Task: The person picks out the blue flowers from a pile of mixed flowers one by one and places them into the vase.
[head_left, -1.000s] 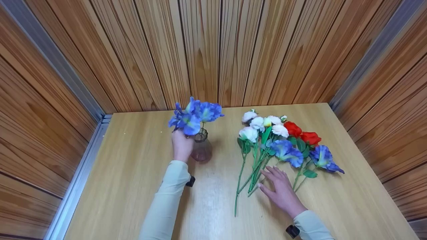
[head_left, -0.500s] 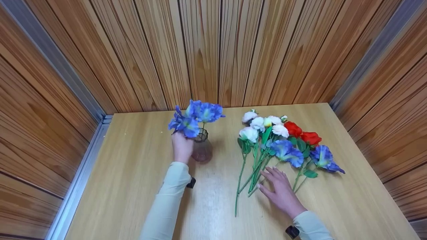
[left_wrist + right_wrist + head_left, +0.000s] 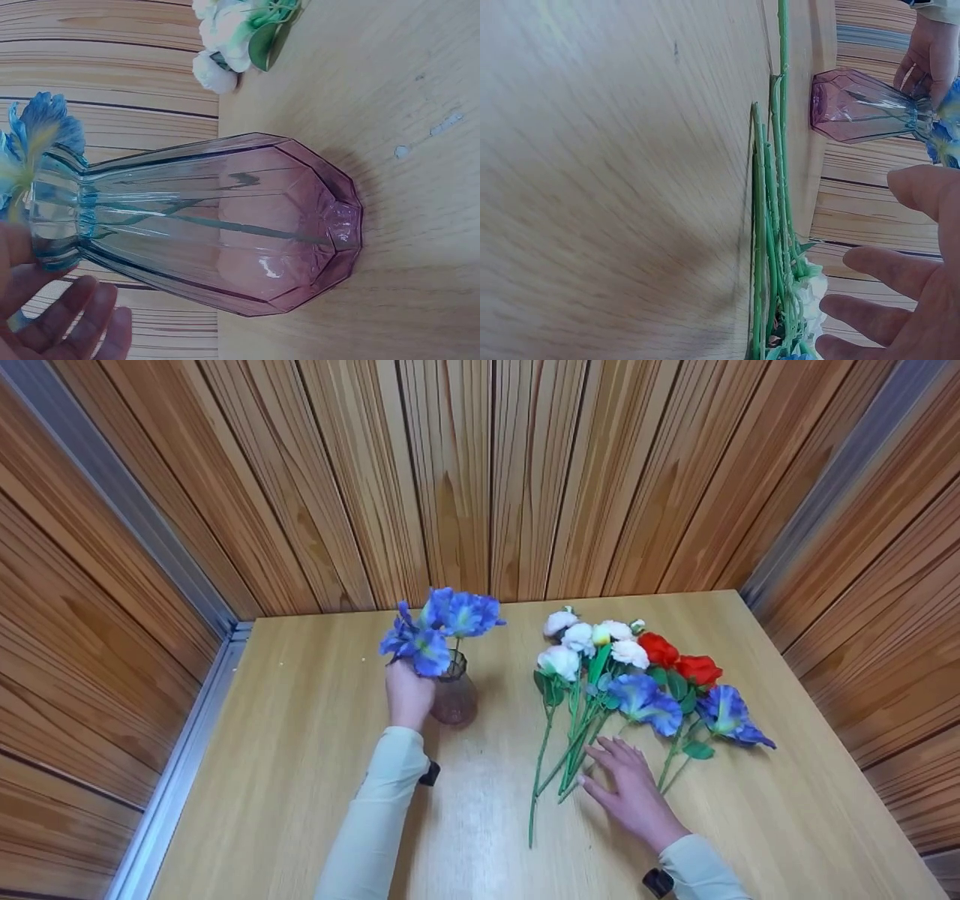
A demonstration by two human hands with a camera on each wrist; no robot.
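The glass vase (image 3: 225, 217), clear blue at the neck and pink at the base, stands upright on the table. Blue flowers (image 3: 472, 615) rise from its mouth, and green stems show through the glass. My left hand (image 3: 410, 690) is at the rim and pinches a blue flower (image 3: 427, 651) just under its bloom; the exact grip is partly hidden by petals. In the left wrist view the other fingers (image 3: 79, 319) are loosely bent beside the neck. My right hand (image 3: 630, 795), fingers spread and holding nothing, hovers beside green stems (image 3: 769, 225) on the table.
To the right of the vase lies a pile of loose flowers: white ones (image 3: 559, 662), red roses (image 3: 697, 670) and blue ones (image 3: 726, 716). Wood-panelled walls (image 3: 457, 487) enclose the table (image 3: 300, 780) at the back and both sides.
The blue flowers at the vase have sunk slightly, and the left hand has dropped a little with them. The right hand and the loose flowers have stayed in place.
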